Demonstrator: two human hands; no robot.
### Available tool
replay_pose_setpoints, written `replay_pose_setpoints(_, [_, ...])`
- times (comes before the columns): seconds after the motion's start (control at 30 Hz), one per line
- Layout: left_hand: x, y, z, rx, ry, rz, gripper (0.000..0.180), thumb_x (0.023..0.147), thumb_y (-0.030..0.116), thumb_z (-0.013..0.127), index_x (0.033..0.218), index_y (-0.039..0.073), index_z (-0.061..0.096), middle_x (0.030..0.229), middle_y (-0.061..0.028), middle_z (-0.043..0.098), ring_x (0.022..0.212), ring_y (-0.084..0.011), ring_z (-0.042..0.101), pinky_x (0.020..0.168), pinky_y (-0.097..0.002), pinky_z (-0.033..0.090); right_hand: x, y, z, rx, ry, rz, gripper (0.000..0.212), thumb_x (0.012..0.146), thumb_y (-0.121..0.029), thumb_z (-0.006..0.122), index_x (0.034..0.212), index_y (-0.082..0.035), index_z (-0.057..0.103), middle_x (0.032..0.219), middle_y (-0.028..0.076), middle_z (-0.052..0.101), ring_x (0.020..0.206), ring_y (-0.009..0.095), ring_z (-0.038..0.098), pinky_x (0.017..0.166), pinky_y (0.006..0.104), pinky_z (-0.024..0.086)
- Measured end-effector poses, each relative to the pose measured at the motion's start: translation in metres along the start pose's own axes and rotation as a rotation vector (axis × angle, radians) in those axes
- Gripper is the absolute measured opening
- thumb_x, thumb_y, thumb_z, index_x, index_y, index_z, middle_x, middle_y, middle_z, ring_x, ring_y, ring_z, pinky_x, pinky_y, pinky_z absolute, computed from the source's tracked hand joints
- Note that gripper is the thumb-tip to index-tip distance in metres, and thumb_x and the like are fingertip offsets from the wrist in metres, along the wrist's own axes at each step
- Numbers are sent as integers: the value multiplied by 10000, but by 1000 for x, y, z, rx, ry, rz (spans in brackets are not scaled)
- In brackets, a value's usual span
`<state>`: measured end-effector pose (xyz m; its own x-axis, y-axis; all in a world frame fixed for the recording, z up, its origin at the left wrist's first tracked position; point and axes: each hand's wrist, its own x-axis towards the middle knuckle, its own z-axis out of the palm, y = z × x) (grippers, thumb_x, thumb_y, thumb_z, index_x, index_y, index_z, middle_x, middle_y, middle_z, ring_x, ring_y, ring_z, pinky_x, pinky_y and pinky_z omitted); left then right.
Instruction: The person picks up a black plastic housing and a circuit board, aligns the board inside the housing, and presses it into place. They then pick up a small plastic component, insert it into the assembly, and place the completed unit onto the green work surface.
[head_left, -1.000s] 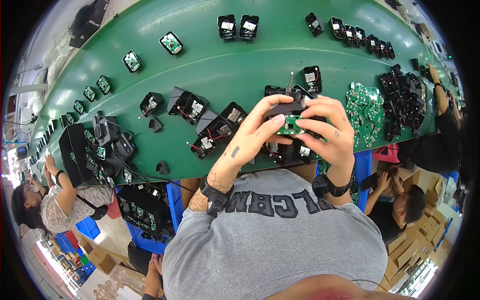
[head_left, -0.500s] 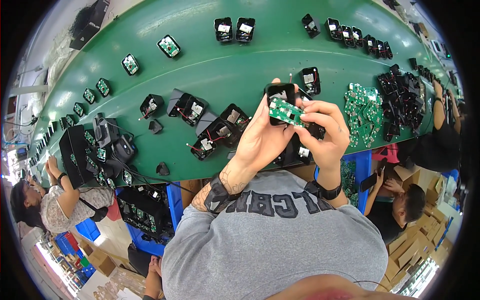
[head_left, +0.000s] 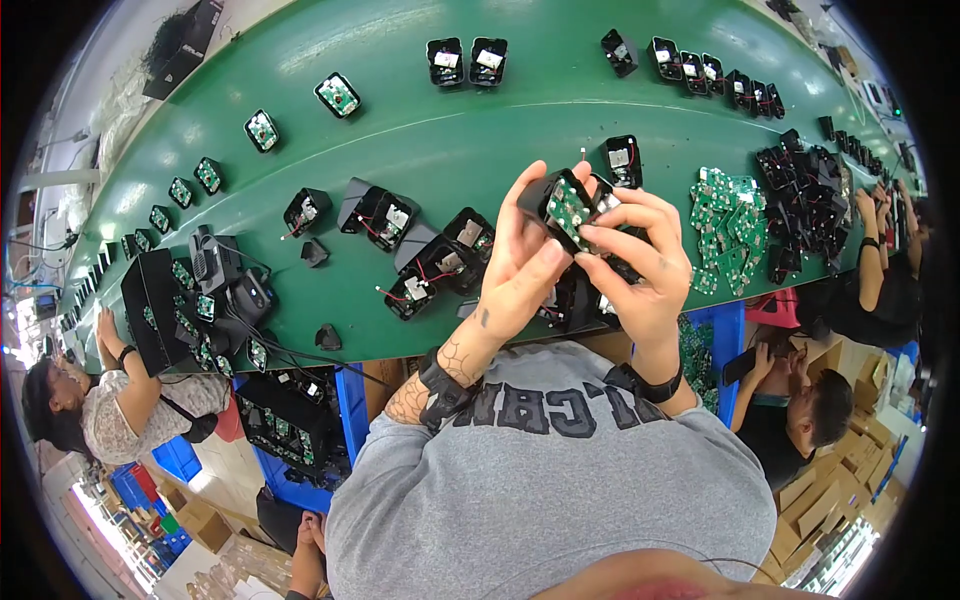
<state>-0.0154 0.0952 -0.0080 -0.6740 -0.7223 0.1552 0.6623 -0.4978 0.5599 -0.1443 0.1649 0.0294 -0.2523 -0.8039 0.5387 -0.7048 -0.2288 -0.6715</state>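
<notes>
Holding small black plastic housing [head_left: 553, 200] with green circuit board inside, your left hand [head_left: 520, 270] cupped it; right hand [head_left: 640, 260] fingers [head_left: 600, 235] pinched its edge above green counter [head_left: 450, 130].

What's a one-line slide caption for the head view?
Both hands, left hand and right hand, hold a black housing with green circuit board above a green workbench.

Grey printed T-shirt — black wristbands, tattooed left forearm [head_left: 440, 372].

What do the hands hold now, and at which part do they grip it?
Both hands, left and right, hold a black housing with a green board in it: left at its left side, right fingertips on the board.
</notes>
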Motion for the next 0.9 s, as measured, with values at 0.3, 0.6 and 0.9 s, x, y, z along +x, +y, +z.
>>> replay_pose_setpoints(0.3, [-1, 11, 0, 259, 15, -154, 590, 975, 118, 485, 1479, 29, 192, 1391, -185, 453, 1274, -242, 477, 1100, -369, 334, -10, 8, 4, 428, 70, 334, 364, 817, -29, 661, 1162, 77, 609, 1194, 150, 595, 1069, 219, 592, 922, 326, 469])
replay_pose_setpoints(0.6, [-2, 14, -7, 526, -58, -196, 404, 950, 113, 498, 1333, 4, 429, 1245, -122, 539, 1170, -190, 533, 1021, -340, 415, -12, 10, 10, 790, -81, 658, 417, 830, -2, 662, 1237, 51, 585, 1138, 96, 643, 991, 148, 633, 821, 257, 517])
replay_pose_setpoints(0.9, [5, 16, 1, 523, 32, -127, 520, 967, 103, 505, 1444, 54, 305, 1270, -151, 554, 1173, -173, 539, 1009, -314, 429, -11, 13, 14, 191, 106, 8, 188, 730, 14, 723, 910, -21, 680, 942, 94, 681, 1178, 362, 532, 1011, 482, 410])
